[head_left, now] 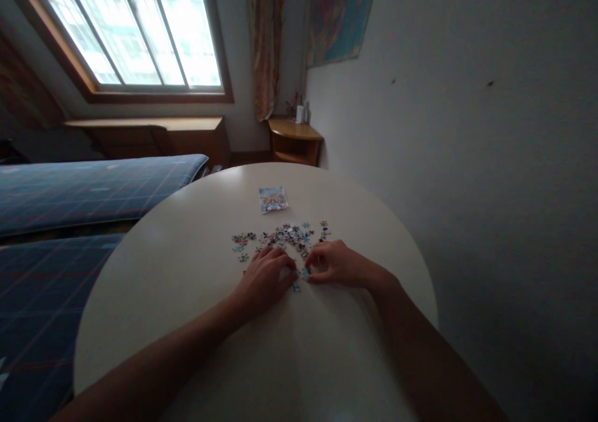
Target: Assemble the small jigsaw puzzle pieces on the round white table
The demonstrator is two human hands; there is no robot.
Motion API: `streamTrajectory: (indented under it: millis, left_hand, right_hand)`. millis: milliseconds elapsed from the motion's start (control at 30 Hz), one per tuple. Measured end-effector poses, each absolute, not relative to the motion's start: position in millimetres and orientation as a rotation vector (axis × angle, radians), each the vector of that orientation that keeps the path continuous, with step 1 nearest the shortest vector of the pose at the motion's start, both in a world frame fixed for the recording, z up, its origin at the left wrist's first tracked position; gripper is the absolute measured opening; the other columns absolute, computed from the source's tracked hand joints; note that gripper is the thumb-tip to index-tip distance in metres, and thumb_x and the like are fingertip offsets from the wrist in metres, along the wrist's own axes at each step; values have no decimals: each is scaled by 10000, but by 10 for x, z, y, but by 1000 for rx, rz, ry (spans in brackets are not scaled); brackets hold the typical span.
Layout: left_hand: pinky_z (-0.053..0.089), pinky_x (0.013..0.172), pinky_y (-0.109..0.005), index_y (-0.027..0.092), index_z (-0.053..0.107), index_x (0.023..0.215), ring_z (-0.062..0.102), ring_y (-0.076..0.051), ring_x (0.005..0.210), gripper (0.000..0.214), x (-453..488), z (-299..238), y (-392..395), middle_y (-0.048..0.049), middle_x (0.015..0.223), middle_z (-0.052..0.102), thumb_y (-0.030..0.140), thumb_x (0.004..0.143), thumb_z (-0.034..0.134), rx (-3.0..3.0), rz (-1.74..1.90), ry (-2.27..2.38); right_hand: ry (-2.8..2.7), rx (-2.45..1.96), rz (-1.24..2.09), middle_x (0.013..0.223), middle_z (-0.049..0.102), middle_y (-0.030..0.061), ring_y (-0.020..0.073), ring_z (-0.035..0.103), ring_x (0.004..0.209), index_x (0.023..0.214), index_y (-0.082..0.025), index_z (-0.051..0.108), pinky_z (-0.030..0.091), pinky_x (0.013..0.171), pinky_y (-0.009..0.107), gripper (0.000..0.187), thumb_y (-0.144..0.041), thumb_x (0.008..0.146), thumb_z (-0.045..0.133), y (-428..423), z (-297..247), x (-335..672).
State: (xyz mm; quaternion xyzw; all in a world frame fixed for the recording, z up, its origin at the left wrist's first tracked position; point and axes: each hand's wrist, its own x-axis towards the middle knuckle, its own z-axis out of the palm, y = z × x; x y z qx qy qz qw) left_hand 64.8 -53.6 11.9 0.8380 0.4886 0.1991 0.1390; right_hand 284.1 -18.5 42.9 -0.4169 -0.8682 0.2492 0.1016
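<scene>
Both my hands rest on a round white table (187,297), meeting near its middle. My left hand (266,277) lies with fingers curled down, its fingertips pressed on small jigsaw pieces (299,278). My right hand (332,263) pinches the same little cluster from the other side. Just beyond the hands, several loose jigsaw pieces (287,235) lie scattered in a band. A small printed picture card (273,199) lies farther back on the table.
A white wall runs close along the table's right side. Two beds with blue checked covers (70,191) stand to the left. A wooden corner shelf (294,140) and a low cabinet under the window (131,29) are at the back.
</scene>
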Motion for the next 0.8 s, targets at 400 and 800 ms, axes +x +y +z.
streamTrajectory:
  millis: [400,800]
  left_hand:
    - [449,954,-387,256,709,1022,608,-229,1046,176,654,76,-520,-19,961,735,187,874,645,2333,679,1336]
    - [470,882,-321,246,759,958,651,-199,935,125,630,114,-496,-6,903,756,221,862,683,2189,716,1414]
  right_hand:
    - [-2556,-1245,751,840,699,21,148,611,778,920,-200,758,402,742,256,211,-319,746,778,-195,444,2833]
    - [-2552,-1225,722,800,681,5,140,599,743,907,-202,756,396,720,250,217,-338,740,778,-188,418,2829]
